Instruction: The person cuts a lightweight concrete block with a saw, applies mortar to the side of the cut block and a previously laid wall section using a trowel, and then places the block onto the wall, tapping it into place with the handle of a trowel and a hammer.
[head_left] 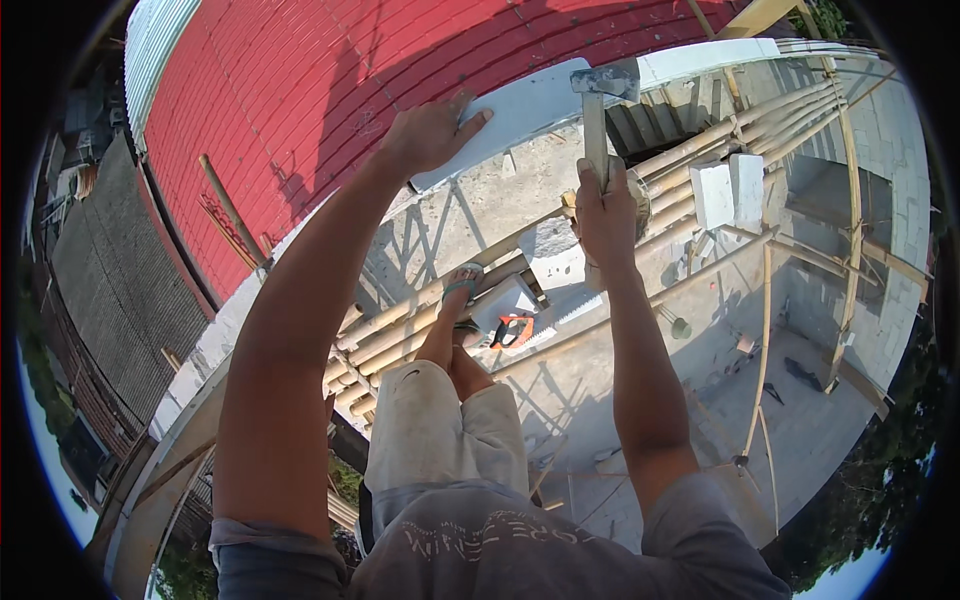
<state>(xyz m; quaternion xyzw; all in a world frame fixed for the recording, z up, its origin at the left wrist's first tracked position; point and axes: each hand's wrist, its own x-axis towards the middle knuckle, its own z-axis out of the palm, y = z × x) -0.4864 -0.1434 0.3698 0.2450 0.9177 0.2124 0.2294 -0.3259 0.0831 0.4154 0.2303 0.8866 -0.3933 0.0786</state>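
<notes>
My left hand (428, 138) lies at the near left end of a pale lightweight block (535, 100) on top of the wall, its thumb and fingers apart. In my right hand (608, 218) is a hammer (594, 130), gripped by its wooden handle. Its dusty grey head is raised and appears over the block's right end; whether the two touch I cannot tell. Below my right hand, a handsaw (514, 331) with an orange and black handle lies beside white blocks (555, 255) on the bamboo scaffold.
I stand in sandals on bamboo poles (395, 345) high above a concrete floor (560, 400). A red tiled roof (270, 110) slopes beyond the wall. More white blocks (713, 195) rest on the poles at right, near upright bamboo posts (848, 240).
</notes>
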